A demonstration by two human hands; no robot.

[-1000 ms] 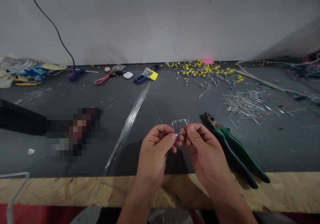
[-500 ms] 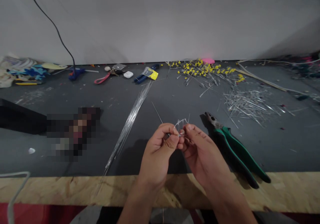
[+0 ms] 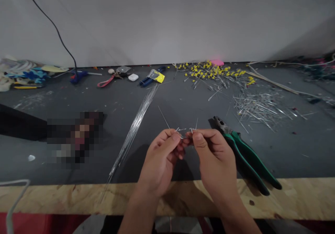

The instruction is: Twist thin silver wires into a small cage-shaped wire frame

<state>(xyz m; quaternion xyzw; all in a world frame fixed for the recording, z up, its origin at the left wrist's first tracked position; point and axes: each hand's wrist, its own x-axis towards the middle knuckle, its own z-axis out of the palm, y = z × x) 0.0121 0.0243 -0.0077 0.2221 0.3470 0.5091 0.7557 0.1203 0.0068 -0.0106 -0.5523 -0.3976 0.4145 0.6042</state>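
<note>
Between my two hands is a small piece of bent silvery wire (image 3: 184, 137), its exact shape partly covered by my fingers. My left hand (image 3: 162, 157) pinches its left side between thumb and fingers, and a thin straight wire end pokes up behind it. My right hand (image 3: 216, 155) pinches the right side, where a short wire tip stands upright. To the right lie pliers (image 3: 247, 157) with green and black handles, jaws pointing away from me. A bundle of long straight wires (image 3: 136, 126) lies slantwise to the left.
Cut wire pieces (image 3: 261, 110) are heaped at the right, with yellow-tipped wires (image 3: 214, 72) behind them. Along the wall lie a blue-handled tool (image 3: 146, 82), a white case (image 3: 133, 77), keys (image 3: 117, 74) and gloves (image 3: 36, 75). A wooden edge (image 3: 78, 197) borders the grey tabletop in front.
My hands have moved slightly apart. The right hand has turned so its thumb lies on top, and the bent wire piece now sits lower and flatter between the fingers.
</note>
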